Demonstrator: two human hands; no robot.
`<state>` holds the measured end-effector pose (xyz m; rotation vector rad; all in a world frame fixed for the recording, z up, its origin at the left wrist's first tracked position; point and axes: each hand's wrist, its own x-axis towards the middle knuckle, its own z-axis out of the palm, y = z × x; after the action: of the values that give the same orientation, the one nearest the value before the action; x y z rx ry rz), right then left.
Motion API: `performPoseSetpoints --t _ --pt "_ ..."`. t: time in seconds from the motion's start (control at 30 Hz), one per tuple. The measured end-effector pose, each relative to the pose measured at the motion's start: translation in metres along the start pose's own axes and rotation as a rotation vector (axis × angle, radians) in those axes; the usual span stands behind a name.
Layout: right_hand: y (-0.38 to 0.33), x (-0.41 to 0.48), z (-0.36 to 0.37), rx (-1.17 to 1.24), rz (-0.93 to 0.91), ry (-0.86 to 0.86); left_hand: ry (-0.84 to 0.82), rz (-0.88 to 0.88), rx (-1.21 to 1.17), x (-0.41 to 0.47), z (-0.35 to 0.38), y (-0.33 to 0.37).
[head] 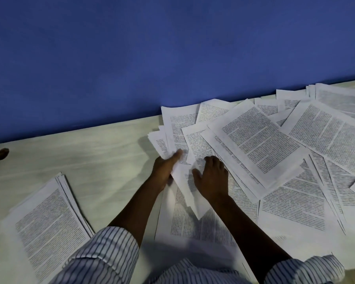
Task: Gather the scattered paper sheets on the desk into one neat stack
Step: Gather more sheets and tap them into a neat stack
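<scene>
Printed paper sheets (260, 144) lie scattered and overlapping across the centre and right of the pale desk (94, 152). A gathered stack of sheets (47, 224) lies at the near left. My left hand (165, 167) grips a small bundle of sheets (172, 138) at its lower edge, thumb on top, the bundle lifted slightly. Just to the right, my right hand (212, 177) rests on a loose sheet (195, 193) with its fingers curled down onto the paper.
A blue wall (152, 48) runs right behind the desk's far edge. A small brown object (1, 153) sits at the far left edge of the desk. Bare desk surface shows between the stack and the scattered sheets. Striped sleeves fill the bottom of the view.
</scene>
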<state>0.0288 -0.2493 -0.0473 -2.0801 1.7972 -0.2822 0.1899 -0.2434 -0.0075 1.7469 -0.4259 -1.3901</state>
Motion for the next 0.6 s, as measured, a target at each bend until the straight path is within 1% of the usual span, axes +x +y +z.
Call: performPoseSetpoints --t 0.03,0.07,0.13,0.2,0.27,0.37,0.43,0.53,0.6 --pt "0.0 0.002 0.0 0.002 -0.004 0.021 0.03 0.017 0.114 0.001 0.002 -0.003" --pt "0.002 0.005 -0.002 0.006 -0.005 0.043 0.053 0.027 0.173 0.002 0.003 -0.007" --pt "0.008 0.013 -0.008 0.001 0.012 0.08 0.079 0.014 0.176 0.005 0.001 -0.011" --pt "0.017 0.022 -0.016 -0.054 0.056 0.051 0.088 -0.022 0.152 0.009 -0.008 -0.011" --pt "0.031 0.03 -0.023 -0.117 0.121 -0.006 0.054 -0.031 0.124 0.014 -0.016 -0.011" --pt "0.05 0.035 -0.03 -0.167 0.18 -0.052 -0.049 -0.009 0.109 0.02 -0.027 -0.009" --pt "0.058 0.038 -0.033 -0.196 0.185 -0.063 -0.101 0.0 0.098 0.024 -0.028 -0.01" --pt "0.058 0.042 -0.031 -0.276 0.16 -0.122 -0.13 0.0 0.064 0.029 -0.027 -0.015" --pt "0.055 0.045 -0.033 -0.291 0.15 -0.121 -0.15 -0.009 0.036 0.028 -0.026 -0.016"
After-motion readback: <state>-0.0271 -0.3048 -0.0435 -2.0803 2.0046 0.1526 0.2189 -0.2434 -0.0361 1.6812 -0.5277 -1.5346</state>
